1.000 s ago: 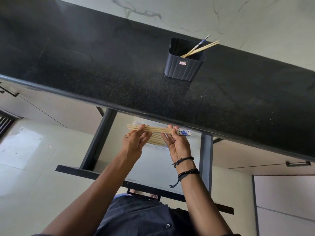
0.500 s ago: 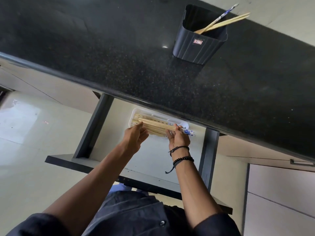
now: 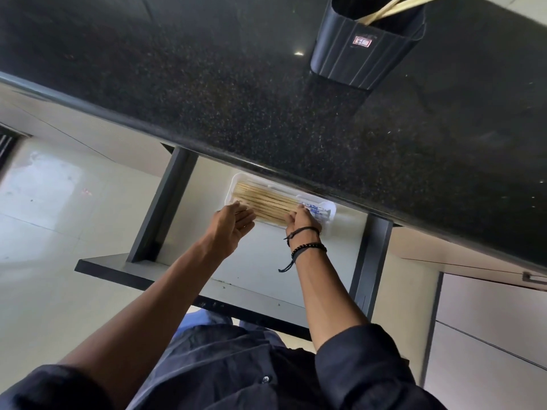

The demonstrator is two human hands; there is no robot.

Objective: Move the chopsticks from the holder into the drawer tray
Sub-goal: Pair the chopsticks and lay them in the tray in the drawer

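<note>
A bundle of wooden chopsticks lies lengthwise in a white tray at the back of an open drawer, partly under the counter's edge. My right hand is at the bundle's right end with its fingers closed on the sticks, beside blue-patterned tips. My left hand hovers at the tray's front left, palm up, fingers spread, holding nothing. On the counter at the top right stands a dark ribbed holder with a few chopsticks leaning out of it.
A black speckled countertop overhangs the drawer's back. The drawer has dark side rails and a dark front panel. Pale floor tiles lie at the left. Closed cabinet fronts with a handle are at the right.
The bundle has gone down from above the drawer into the tray. My left hand has let go and opened. The view has tipped down, so the holder sits higher in the frame.
</note>
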